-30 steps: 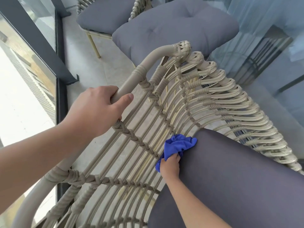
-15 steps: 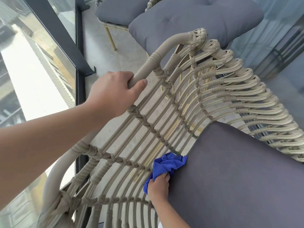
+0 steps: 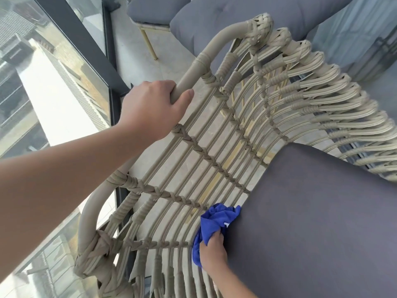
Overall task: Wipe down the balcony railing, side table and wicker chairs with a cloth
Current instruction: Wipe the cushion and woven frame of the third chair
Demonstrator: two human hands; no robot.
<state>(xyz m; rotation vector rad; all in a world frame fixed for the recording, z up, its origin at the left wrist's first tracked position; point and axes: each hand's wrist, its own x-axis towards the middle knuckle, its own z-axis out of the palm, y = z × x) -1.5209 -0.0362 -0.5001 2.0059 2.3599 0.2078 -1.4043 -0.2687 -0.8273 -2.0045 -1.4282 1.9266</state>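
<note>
Left hand [image 3: 154, 108] wrapped around chair [image 3: 214, 151] top rail, steadying it. Right hand [image 3: 212, 253] clutches bunched blue cloth [image 3: 217, 220] low against the woven back, at seat cushion [image 3: 311, 222] edge. Advice: keep frame braced; press cloth along each strand, working into the knots.

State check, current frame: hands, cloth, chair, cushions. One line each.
left hand: grips the chair's top rail
right hand: holds the blue cloth
blue cloth: bunched, pressed on the weave at the cushion's edge
wicker chair: upright, side weave faces the camera
seat cushion: in place on the chair's seat
far cushions: lie on the seats beyond
</note>
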